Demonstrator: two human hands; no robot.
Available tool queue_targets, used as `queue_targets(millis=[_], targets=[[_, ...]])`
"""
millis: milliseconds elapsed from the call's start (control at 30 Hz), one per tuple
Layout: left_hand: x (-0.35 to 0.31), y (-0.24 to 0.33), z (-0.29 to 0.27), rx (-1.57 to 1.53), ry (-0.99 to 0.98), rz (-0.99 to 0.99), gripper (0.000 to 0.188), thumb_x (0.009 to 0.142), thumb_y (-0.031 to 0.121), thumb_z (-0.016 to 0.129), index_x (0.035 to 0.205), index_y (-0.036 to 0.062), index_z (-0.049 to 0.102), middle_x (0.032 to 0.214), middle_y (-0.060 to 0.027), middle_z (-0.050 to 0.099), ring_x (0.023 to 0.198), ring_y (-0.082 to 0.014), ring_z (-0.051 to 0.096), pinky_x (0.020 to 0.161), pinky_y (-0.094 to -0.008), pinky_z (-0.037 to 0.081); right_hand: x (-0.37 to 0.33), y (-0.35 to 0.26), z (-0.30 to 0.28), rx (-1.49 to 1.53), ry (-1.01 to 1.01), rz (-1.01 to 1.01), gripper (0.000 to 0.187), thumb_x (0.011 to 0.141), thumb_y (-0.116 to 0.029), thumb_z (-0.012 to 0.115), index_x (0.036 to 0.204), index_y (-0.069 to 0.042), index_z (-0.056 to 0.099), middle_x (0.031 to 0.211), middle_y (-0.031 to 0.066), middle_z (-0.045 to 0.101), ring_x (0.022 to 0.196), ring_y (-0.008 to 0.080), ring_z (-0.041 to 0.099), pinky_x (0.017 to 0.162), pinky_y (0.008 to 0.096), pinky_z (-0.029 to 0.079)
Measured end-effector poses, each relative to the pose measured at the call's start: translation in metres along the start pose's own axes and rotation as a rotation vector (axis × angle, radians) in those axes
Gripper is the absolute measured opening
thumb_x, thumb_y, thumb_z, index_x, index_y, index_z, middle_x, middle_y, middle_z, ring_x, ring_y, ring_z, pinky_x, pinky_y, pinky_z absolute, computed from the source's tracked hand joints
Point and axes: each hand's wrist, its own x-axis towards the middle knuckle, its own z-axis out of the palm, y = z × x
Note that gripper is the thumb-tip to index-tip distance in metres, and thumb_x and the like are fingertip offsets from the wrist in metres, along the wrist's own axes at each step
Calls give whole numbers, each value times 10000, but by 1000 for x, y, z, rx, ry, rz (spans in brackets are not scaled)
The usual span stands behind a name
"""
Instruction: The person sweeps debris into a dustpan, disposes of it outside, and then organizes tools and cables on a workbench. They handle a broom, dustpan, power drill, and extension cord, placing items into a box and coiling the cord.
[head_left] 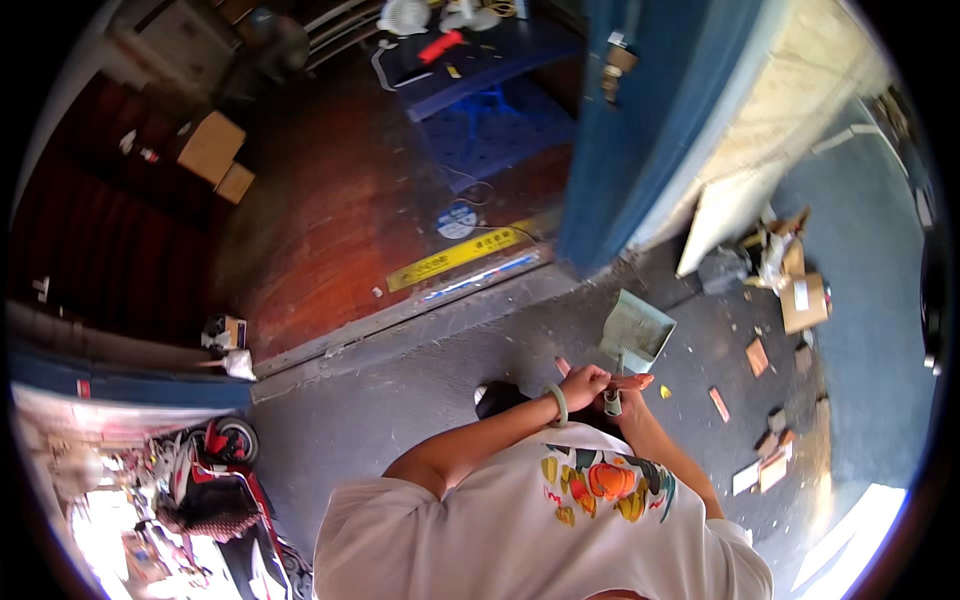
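My left hand (582, 384), with a pale green bangle at its wrist, is closed in front of my body, its fingers curled. Against it is my right hand (630, 397), closed around the upright handle (613, 404) of a long-handled dustpan. The pale green dustpan (640, 328) stands on the dark floor just beyond my hands, its pan seen from above with some grit in it. What the left fingers grip is hidden; a small reddish tip shows beside them, too small to name.
A doorway sill with a yellow strip (460, 257) lies ahead, beside a blue door (650, 130). Cardboard boxes (803, 303), bags and scattered brick pieces (757, 357) are at right. A red scooter (235, 490) stands lower left; a dark blue table (490, 75) is inside.
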Motion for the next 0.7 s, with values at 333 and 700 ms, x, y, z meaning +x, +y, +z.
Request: queue_targets(millis=[333,700], targets=[[-149,-67,-266,62,234,119,229,897,141,501,1090,41,574,1079,-161,591,1016,-294,565,906,-381,429,60,217,194,-1175,-505,-266,210,845,-222,542,881,-16,557,686,70,576,599,161,593,495,265,462],[-216,-57,-455,-95,721,176,246,881,138,554,1103,35,576,1063,-157,562,973,-280,586,819,-354,486,159,336,369,-555,-361,468,211,811,-133,623,989,-50,546,942,65,614,824,170,637,705,276,565]])
